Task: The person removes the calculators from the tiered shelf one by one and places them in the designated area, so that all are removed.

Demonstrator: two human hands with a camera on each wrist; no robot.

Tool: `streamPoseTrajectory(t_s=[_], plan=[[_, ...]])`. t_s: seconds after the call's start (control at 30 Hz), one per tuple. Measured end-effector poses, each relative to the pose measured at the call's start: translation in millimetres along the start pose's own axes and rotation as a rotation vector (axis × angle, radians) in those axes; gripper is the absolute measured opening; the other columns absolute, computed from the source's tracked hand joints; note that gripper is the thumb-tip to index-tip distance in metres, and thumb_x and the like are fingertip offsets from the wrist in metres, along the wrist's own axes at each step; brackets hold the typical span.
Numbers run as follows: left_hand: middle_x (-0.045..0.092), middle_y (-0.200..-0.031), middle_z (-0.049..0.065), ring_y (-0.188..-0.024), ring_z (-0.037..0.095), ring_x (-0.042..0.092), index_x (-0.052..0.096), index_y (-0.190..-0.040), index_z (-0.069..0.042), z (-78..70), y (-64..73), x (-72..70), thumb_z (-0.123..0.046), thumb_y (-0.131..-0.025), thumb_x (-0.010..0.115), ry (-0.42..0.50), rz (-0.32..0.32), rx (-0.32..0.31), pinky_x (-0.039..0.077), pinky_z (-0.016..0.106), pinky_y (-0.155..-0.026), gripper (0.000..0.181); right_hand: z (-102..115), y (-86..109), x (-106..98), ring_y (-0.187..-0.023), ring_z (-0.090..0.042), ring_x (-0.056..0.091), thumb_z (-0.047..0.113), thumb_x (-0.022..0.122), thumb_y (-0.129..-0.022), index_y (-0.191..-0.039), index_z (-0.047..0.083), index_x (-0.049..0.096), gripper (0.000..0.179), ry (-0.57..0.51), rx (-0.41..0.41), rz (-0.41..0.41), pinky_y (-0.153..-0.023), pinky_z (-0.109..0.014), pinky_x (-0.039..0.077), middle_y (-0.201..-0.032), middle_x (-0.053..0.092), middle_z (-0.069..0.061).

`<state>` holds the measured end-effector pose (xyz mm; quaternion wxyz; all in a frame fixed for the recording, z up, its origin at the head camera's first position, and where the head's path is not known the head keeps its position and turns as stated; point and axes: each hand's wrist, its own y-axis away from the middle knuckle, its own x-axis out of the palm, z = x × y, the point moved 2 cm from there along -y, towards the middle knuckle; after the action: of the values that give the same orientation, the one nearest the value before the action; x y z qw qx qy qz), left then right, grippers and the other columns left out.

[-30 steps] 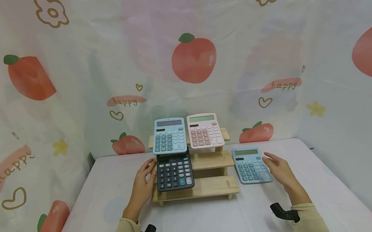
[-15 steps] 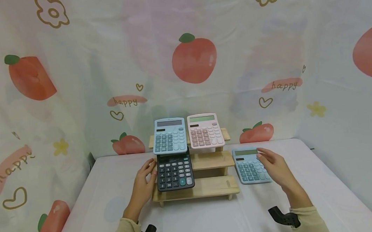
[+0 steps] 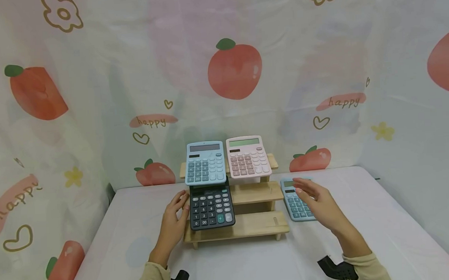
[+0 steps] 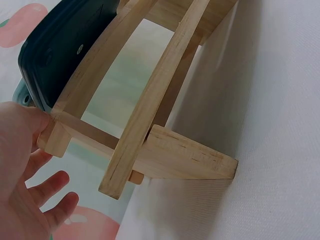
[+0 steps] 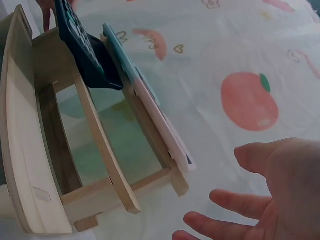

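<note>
A three-tier wooden stand (image 3: 257, 226) bears a light blue calculator (image 3: 205, 164) and a pink calculator (image 3: 248, 157) on its top tier. On its middle tier leans a black calculator (image 3: 211, 208), below the blue one. My left hand (image 3: 172, 223) holds the stand's left end, beside the black calculator; in the left wrist view the thumb (image 4: 37, 120) lies at the middle tier's end and the other fingers spread below. My right hand (image 3: 321, 204) hovers with fingers extended, touching nothing visible. It partly hides a second light blue calculator (image 3: 298, 207) lying right of the stand.
A white cloth covers the table (image 3: 246, 265). Behind and at the sides hangs a curtain (image 3: 190, 74) printed with fruit and the word happy. Black straps (image 3: 336, 269) sit at both wrists.
My right hand has moved left and inward, from the right edge of the table's blue calculator to over its right part. The left hand, stand and calculators stay put.
</note>
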<state>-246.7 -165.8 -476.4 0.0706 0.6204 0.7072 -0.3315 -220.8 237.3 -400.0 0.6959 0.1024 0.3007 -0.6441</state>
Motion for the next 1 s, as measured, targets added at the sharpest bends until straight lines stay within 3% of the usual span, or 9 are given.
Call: streamPoseTrajectory(t_s=[0.2,0.33,0.53,0.63,0.83,1.0], plan=[[0.049,-0.154,0.017,-0.142,0.042,0.046,0.055,-0.140,0.005,-0.4,-1.1,0.2,-0.008,-0.102,0.057,-0.015,-0.026,0.026,0.045,0.061,-0.108,0.041,11.4,-1.8,17.5,-0.131,-0.043,0.055,0.016,0.049,-0.107,-0.146,-0.004,0.047,0.044,-0.029,-0.063,0.055,-0.100,-0.035,0.052,-0.142,0.057,-0.026],[0.049,-0.155,0.014,-0.144,0.041,0.043,0.054,-0.142,0.004,-0.3,-1.9,-0.2,-0.010,-0.103,0.057,-0.025,-0.018,0.011,0.045,0.060,-0.109,0.041,16.1,-1.2,28.5,-0.128,-0.038,0.058,0.014,0.051,-0.106,-0.144,-0.005,0.049,0.043,-0.078,-0.081,0.068,-0.096,-0.026,0.052,-0.139,0.059,-0.026],[0.048,-0.156,0.013,-0.147,0.039,0.041,0.054,-0.143,0.003,0.2,-2.5,-0.7,-0.011,-0.103,0.057,-0.015,0.001,-0.012,0.042,0.059,-0.112,0.042,14.3,-1.1,46.7,-0.119,0.000,0.059,0.014,0.053,-0.105,-0.143,-0.005,0.051,0.042,-0.149,-0.088,0.077,-0.094,-0.019,0.051,-0.135,0.062,-0.025],[0.048,-0.156,0.014,-0.147,0.039,0.041,0.054,-0.142,0.003,-0.2,-2.3,-0.6,-0.011,-0.103,0.057,-0.012,0.001,-0.014,0.040,0.059,-0.114,0.042,12.8,-0.6,56.8,-0.114,0.010,0.056,0.013,0.054,-0.104,-0.143,-0.005,0.050,0.043,-0.177,-0.090,0.087,-0.095,-0.019,0.051,-0.133,0.063,-0.026],[0.048,-0.155,0.017,-0.145,0.041,0.043,0.054,-0.141,0.004,0.0,-1.3,-0.1,-0.009,-0.102,0.057,-0.017,-0.007,0.005,0.039,0.061,-0.113,0.042,14.2,0.9,73.8,-0.116,0.001,0.061,0.016,0.056,-0.104,-0.145,-0.003,0.047,0.046,-0.251,-0.088,0.120,-0.095,-0.018,0.052,-0.133,0.063,-0.027],[0.049,-0.154,0.018,-0.144,0.041,0.044,0.055,-0.141,0.005,1.3,-0.8,0.3,-0.010,-0.102,0.057,-0.021,-0.011,0.012,0.041,0.061,-0.112,0.041,15.1,1.0,86.2,-0.125,-0.031,0.062,0.016,0.056,-0.104,-0.148,-0.002,0.043,0.050,-0.297,-0.070,0.158,-0.096,-0.016,0.050,-0.134,0.062,-0.025]])
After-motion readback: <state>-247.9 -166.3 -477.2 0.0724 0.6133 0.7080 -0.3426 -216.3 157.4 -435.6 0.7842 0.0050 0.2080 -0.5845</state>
